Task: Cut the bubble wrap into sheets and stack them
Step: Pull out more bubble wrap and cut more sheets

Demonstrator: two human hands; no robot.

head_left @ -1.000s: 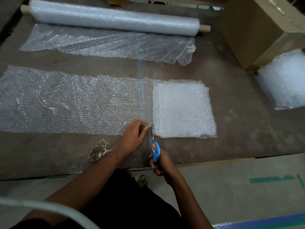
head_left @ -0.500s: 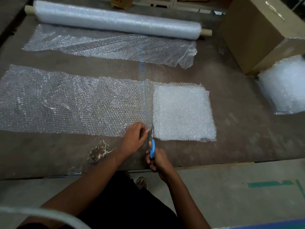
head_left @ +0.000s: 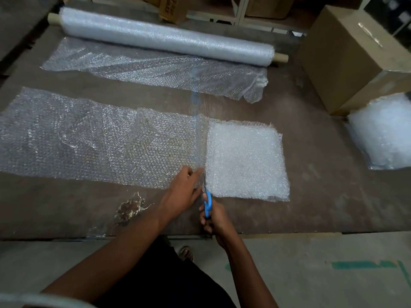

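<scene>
Right hand (head_left: 212, 218): fingers curled through the blue handles of the scissors (head_left: 207, 202), gripping them; blades point away from the person, into the near edge of the strip, only slightly parted.

Left hand (head_left: 183, 193): just left of the blades, fingers (head_left: 189, 174) bent and pressing on the strip's near edge beside the cut line. Whether they pinch the wrap or only hold it down cannot be told.

Strip (head_left: 89, 143): clear bubble wrap, one layer, lying flat on the tabletop (head_left: 322, 185); runs from the fingers far out to the left.

Stack (head_left: 244, 161): whiter, thicker square of cut sheets, immediately right of the blades, touching the strip's right end.

Blue line (head_left: 195, 96): faint mark on the tabletop, straight ahead of the blades, beyond the strip.

Second strip (head_left: 155, 72): loose wrap beyond the first, apart from it, its right end crumpled.

Roll (head_left: 166, 36): bubble wrap on a cardboard core, beyond the second strip, along the far side.

Box (head_left: 351, 56): brown cardboard, far right of the fingers.

Pile (head_left: 384, 132): white bubble wrap, right of the stack and well apart, just in front of the box.

Patch (head_left: 130, 207): worn spot on the tabletop, left of the left wrist.
</scene>
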